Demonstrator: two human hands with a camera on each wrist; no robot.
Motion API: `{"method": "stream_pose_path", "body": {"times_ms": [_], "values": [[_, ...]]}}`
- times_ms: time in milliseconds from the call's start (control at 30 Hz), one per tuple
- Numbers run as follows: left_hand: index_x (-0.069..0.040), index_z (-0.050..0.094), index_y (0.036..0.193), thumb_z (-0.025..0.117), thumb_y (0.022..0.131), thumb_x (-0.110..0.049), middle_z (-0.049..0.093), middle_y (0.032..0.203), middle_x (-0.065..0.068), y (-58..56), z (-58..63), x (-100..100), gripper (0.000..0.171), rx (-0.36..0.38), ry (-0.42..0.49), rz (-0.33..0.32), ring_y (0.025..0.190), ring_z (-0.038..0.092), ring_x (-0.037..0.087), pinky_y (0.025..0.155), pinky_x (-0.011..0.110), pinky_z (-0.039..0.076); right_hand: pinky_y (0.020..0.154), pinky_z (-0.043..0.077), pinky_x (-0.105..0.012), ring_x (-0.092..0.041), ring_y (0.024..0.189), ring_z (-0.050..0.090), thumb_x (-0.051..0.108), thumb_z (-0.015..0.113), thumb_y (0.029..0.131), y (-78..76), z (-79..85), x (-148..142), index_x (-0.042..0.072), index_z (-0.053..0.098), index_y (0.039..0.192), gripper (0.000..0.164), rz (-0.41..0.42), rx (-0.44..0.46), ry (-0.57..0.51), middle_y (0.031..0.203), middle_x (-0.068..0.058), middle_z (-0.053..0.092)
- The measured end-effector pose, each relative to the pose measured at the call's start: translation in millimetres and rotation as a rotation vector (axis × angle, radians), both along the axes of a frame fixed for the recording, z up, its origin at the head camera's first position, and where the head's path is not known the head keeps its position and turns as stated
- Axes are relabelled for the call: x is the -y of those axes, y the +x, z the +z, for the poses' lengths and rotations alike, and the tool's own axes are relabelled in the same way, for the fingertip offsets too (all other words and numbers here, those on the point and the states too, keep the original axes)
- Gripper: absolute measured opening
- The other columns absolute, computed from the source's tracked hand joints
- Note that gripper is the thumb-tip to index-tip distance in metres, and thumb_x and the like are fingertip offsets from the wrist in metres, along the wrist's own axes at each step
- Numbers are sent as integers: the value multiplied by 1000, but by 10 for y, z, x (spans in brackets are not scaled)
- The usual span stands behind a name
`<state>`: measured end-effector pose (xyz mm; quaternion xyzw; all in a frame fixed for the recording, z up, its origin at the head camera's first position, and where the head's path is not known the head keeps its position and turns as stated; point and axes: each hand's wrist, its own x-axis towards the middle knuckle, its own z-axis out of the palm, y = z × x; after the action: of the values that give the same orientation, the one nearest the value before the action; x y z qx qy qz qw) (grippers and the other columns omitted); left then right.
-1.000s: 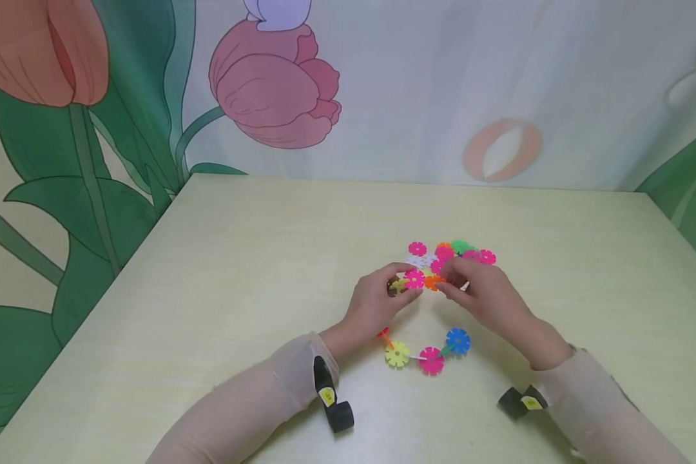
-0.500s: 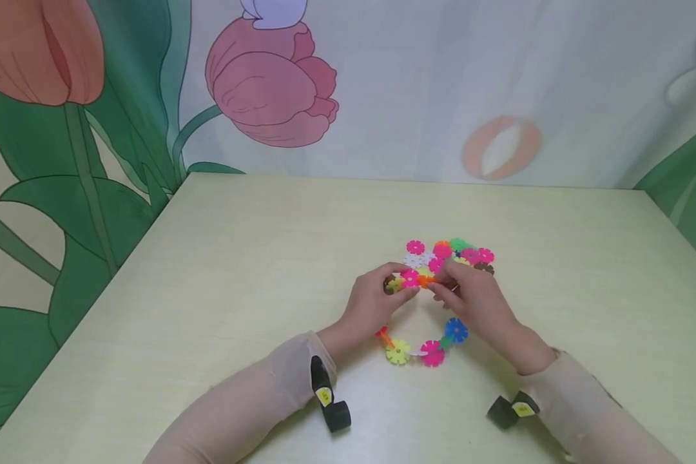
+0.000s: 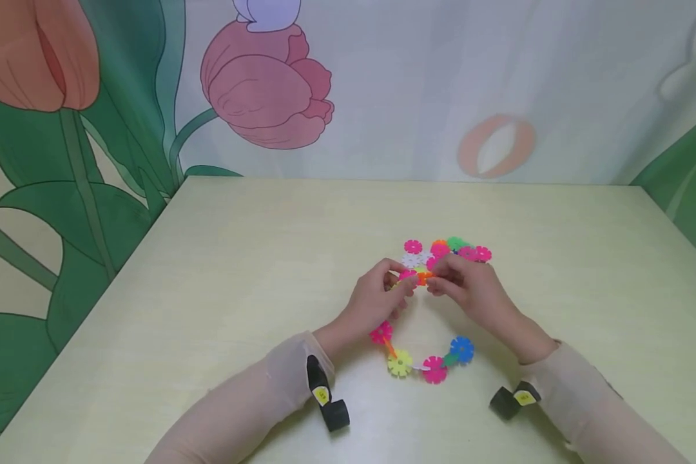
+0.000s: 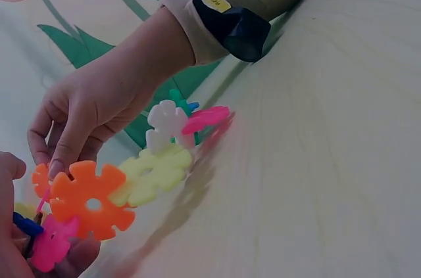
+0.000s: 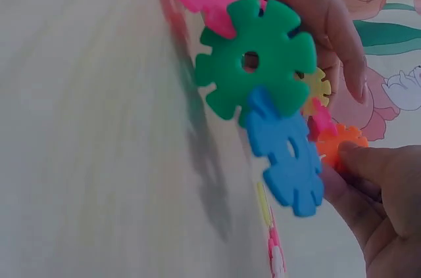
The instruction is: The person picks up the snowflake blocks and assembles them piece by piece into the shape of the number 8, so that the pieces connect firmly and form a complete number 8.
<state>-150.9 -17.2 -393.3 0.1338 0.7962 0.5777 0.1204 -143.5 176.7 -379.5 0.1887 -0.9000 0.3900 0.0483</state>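
Note:
In the head view, my left hand (image 3: 367,299) pinches a pink flower-shaped snowflake disc (image 3: 407,275). My right hand (image 3: 480,291) pinches an orange snowflake disc (image 3: 423,278) directly beside it; in the left wrist view the orange disc (image 4: 93,204) meets the pink disc (image 4: 54,244). Whether their slots interlock is hidden by fingers. From the left hand a chain of joined discs curves toward the person: a pink disc (image 3: 381,332), a yellow disc (image 3: 399,363), another pink disc (image 3: 435,370) and a blue disc (image 3: 462,349) at its end. Large in the right wrist view are the green disc (image 5: 258,61) and blue disc (image 5: 288,153).
Behind the hands lies a loose pile of discs, with a pink one (image 3: 413,247), white one (image 3: 410,260) and green one (image 3: 455,243). The pale table (image 3: 255,258) ends at a wall painted with flowers (image 3: 267,90).
My right hand has shifted slightly left, and the orange disc has turned from facing the camera to a more edge-on angle. The chain's free end has swung a little toward the person.

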Motion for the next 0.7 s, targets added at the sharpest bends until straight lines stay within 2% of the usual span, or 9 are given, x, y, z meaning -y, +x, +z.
{"method": "stream_pose_path", "body": {"times_ms": [133, 267, 367, 467, 700], "values": [[-9, 50, 121, 58, 95, -37, 69, 97, 13, -35, -11, 12, 39, 13, 28, -24, 65, 60, 18, 59, 23, 49, 74, 57, -25, -20, 80, 72, 3, 69, 85, -16, -28, 9, 1, 63, 99, 16, 50, 23, -53, 92, -12, 72], [-10, 52, 112, 62, 93, -35, 69, 95, 12, -63, -50, 7, 33, 52, 41, -12, 56, 53, 16, 51, 22, 44, 64, 56, -21, -19, 74, 70, 5, 69, 85, -21, -46, 59, 3, 64, 98, 14, 72, 12, -44, 88, -10, 72], [-11, 51, 103, 65, 91, -32, 68, 92, 11, -76, -60, 4, 28, 74, 56, 12, 52, 49, 15, 47, 22, 40, 60, 53, -22, -18, 75, 68, 9, 71, 85, -39, -30, 87, 7, 66, 95, 11, 65, -38, 36, 85, -5, 72], [-11, 50, 100, 67, 90, -31, 69, 92, 10, -79, -46, 8, 27, 82, 69, 38, 55, 50, 15, 48, 22, 38, 65, 53, -26, -19, 81, 68, 11, 73, 84, -72, 4, 59, 9, 68, 95, 13, 56, -68, 121, 88, -4, 72], [-15, 52, 102, 64, 92, -34, 67, 93, 8, -68, -65, 11, 26, 54, 57, 62, 60, 51, 15, 54, 22, 40, 76, 53, -35, -22, 89, 66, 9, 72, 84, -148, 80, -144, 7, 68, 103, 20, -10, 9, 208, 98, -7, 71]]}}
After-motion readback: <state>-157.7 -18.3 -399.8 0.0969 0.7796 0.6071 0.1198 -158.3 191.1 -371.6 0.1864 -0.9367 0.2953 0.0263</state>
